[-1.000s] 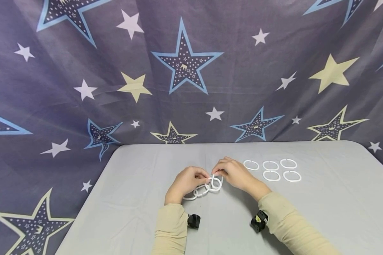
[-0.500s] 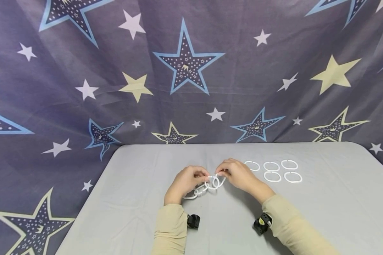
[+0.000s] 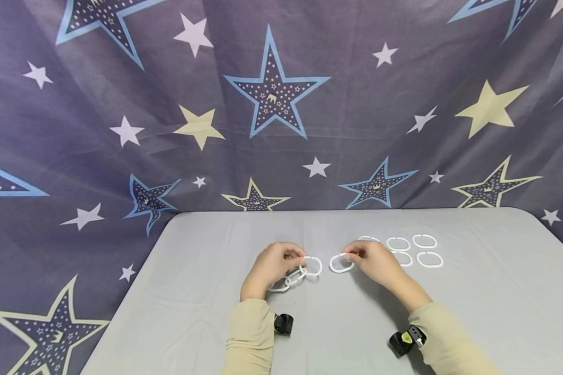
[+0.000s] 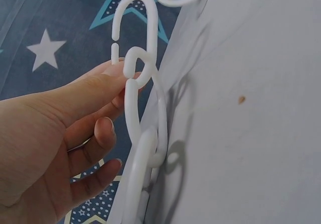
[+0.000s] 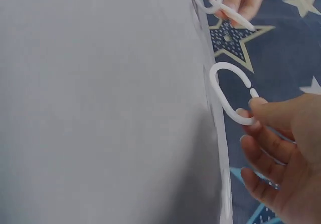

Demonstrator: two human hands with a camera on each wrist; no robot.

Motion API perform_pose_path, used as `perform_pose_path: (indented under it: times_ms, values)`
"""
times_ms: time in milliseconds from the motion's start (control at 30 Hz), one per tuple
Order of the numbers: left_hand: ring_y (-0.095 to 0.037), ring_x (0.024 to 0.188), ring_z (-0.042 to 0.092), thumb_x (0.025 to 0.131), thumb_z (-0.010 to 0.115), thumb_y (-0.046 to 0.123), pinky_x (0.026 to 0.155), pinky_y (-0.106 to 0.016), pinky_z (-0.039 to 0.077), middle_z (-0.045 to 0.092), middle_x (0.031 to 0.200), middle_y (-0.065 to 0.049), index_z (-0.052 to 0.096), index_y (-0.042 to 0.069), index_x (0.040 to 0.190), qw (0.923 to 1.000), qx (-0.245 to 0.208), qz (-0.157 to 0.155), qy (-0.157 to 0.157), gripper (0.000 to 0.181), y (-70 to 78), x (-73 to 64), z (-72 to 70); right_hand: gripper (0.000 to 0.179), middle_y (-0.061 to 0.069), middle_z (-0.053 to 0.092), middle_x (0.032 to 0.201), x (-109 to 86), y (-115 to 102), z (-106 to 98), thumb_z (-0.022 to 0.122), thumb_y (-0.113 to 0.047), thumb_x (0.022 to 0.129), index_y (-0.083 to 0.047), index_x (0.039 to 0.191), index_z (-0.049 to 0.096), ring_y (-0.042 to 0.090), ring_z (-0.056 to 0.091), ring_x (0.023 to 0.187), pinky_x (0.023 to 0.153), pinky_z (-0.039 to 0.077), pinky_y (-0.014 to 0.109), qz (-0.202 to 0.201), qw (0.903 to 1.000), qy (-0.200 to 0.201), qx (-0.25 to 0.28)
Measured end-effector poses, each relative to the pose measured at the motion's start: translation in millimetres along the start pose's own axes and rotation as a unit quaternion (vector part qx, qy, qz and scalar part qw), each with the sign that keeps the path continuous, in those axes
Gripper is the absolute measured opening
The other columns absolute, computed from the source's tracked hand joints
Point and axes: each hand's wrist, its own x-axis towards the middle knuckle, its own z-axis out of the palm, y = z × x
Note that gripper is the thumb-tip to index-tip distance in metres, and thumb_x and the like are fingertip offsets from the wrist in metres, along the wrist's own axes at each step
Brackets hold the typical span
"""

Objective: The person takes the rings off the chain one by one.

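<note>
My left hand [image 3: 274,266] pinches the end link of a short chain of white plastic oval links [image 4: 153,23] between thumb and fingertips. Further links of that chain hang down below the fingers in the left wrist view, each looped through its neighbour. A gap shows in the side of the top link. To the right, my right hand [image 3: 377,264] pinches a single white oval link [image 5: 220,93] at one end, with its narrow gap close to the thumb. This loose link stands apart from the chain, its rounded end pointing towards it.
Several loose white oval links [image 3: 429,259] lie at the back right of the grey-covered table [image 3: 206,291], partly behind my right hand. A dark curtain with stars [image 3: 281,156] hangs right behind the table. A small brown speck [image 4: 242,99] marks the cloth.
The right hand has drawn away to the right with its link. That link overlapped the chain's end link earlier and is now separate from it. The left hand has barely moved.
</note>
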Motion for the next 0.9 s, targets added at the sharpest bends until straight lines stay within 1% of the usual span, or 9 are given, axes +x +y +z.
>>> perform_pose_path:
  times_ms: [133, 300, 533, 700, 900]
  values:
    - [-0.006, 0.075, 0.061, 0.089, 0.074, 0.023, 0.075, -0.032, 0.049, 0.068, 0.082, 0.012, 0.077, 0.02, 0.098, 1.0, 0.0, -0.002, 0.003, 0.009, -1.7, 0.3, -0.5, 0.006, 0.001, 0.072, 0.085, -6.9, 9, -9, 0.072, -0.01, 0.089, -0.008, 0.093, 0.076, 0.013, 0.061, 0.074, 0.068, 0.048, 0.033, 0.031, 0.9995, 0.007, 0.002]
    - [-0.006, 0.075, 0.061, 0.09, 0.074, 0.023, 0.075, -0.032, 0.048, 0.068, 0.081, 0.012, 0.077, 0.021, 0.097, 1.0, 0.004, -0.001, 0.005, 0.008, -1.9, 0.9, -0.1, 0.009, 0.004, 0.073, 0.085, -12.1, 19, -20, 0.073, -0.011, 0.089, -0.006, 0.095, 0.077, 0.016, 0.065, 0.075, 0.069, 0.05, 0.035, 0.059, 0.9983, 0.007, -0.003]
    - [-0.006, 0.073, 0.06, 0.089, 0.075, 0.025, 0.073, -0.031, 0.048, 0.068, 0.08, 0.013, 0.077, 0.021, 0.096, 0.9998, 0.015, 0.005, 0.012, 0.008, -0.7, 1.6, 0.7, 0.009, 0.003, 0.073, 0.082, -15.8, 27, -31, 0.072, -0.01, 0.089, -0.004, 0.094, 0.076, 0.014, 0.063, 0.073, 0.068, 0.049, 0.036, 0.063, 0.998, 0.0, -0.013]
    - [-0.006, 0.073, 0.06, 0.089, 0.075, 0.025, 0.073, -0.031, 0.048, 0.068, 0.08, 0.013, 0.077, 0.021, 0.095, 0.9997, 0.018, 0.005, 0.017, 0.008, 0.6, 1.7, 1.0, 0.01, 0.002, 0.072, 0.083, -16.4, 33, -36, 0.072, -0.014, 0.09, -0.007, 0.094, 0.077, 0.013, 0.061, 0.073, 0.067, 0.046, 0.036, 0.071, 0.9968, -0.006, -0.036]
    - [-0.005, 0.072, 0.06, 0.089, 0.075, 0.025, 0.072, -0.031, 0.047, 0.068, 0.08, 0.013, 0.077, 0.021, 0.095, 0.9996, 0.019, 0.004, 0.02, 0.008, 1.5, 2.1, 1.3, 0.011, 0.003, 0.073, 0.085, -15.3, 41, -43, 0.073, -0.017, 0.089, -0.008, 0.094, 0.077, 0.016, 0.063, 0.074, 0.065, 0.048, 0.037, 0.07, 0.9959, -0.01, -0.057]
